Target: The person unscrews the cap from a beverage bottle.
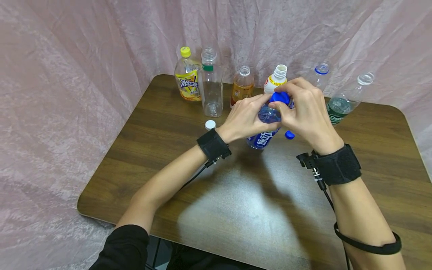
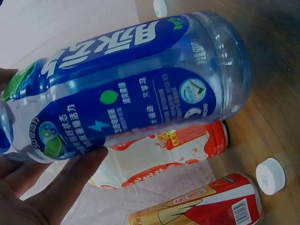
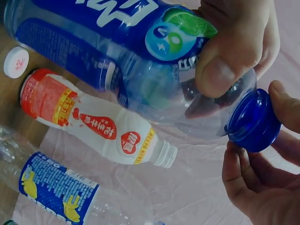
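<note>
My left hand (image 1: 244,117) grips a clear plastic drink bottle (image 2: 140,89) with a blue label round its shoulder. The bottle tilts, its base toward me in the head view. At its mouth, the thumb and fingers of my right hand (image 1: 305,112) pinch a blue screw cap (image 3: 260,122). That cap sits on the bottle's neck in the right wrist view, with the left thumb pressed on the shoulder below it. Part of the label hides behind the left fingers in the head view.
Along the back stand a yellow-capped bottle (image 1: 185,77), a tall clear bottle (image 1: 212,92), an amber bottle (image 1: 242,88), a white bottle (image 3: 101,119) and, rightward, a green-labelled bottle (image 1: 341,107). A white cap (image 1: 210,124) and another blue cap (image 1: 289,135) lie on the table (image 1: 141,150).
</note>
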Demonstrator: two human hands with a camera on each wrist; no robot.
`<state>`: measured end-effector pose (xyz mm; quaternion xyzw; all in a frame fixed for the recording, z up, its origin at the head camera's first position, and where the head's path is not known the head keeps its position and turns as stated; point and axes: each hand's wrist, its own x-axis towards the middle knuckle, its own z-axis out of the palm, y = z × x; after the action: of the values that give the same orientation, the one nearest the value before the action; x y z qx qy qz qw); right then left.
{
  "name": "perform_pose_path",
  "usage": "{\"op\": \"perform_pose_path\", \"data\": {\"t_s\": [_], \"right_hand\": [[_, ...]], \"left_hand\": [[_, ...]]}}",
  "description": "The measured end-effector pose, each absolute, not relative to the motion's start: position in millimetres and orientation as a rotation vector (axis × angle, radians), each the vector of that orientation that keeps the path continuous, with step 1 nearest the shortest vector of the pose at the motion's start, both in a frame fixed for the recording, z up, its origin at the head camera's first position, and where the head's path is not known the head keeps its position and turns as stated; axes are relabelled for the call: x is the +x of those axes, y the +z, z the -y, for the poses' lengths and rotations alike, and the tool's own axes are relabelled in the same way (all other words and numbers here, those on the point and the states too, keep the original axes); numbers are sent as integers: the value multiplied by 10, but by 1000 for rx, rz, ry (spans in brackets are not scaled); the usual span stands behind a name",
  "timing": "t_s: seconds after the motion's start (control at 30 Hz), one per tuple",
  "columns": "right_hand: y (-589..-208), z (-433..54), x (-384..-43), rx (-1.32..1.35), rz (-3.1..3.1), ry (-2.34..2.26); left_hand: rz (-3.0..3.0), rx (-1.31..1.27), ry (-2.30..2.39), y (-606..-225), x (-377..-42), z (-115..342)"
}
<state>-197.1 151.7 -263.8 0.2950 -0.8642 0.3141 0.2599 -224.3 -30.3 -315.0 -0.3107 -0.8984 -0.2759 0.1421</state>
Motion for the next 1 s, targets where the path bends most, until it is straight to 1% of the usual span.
{"op": "perform_pose_path", "data": {"t_s": [0.4,0.53,0.63,0.83,1.0], "right_hand": [[-2670,-1554,-1974,923,2303,943],[-2681,-1554,-1981,919,2298,950],[-2688,-1530,-1982,834,2306,956],[-2685,-1441,-1955,510,2346,924],[-2691,-1384,-1925,379,2391,851]], "left_hand": [[2571,-916,-865,-3199,-2248,304],[2558,-910,-872,-3204,-2245,302],[2544,-893,-858,-3200,-2245,296],[2545,-869,-851,-3196,-2240,275],[2557,-840,-842,-3200,-2231,279]]}}
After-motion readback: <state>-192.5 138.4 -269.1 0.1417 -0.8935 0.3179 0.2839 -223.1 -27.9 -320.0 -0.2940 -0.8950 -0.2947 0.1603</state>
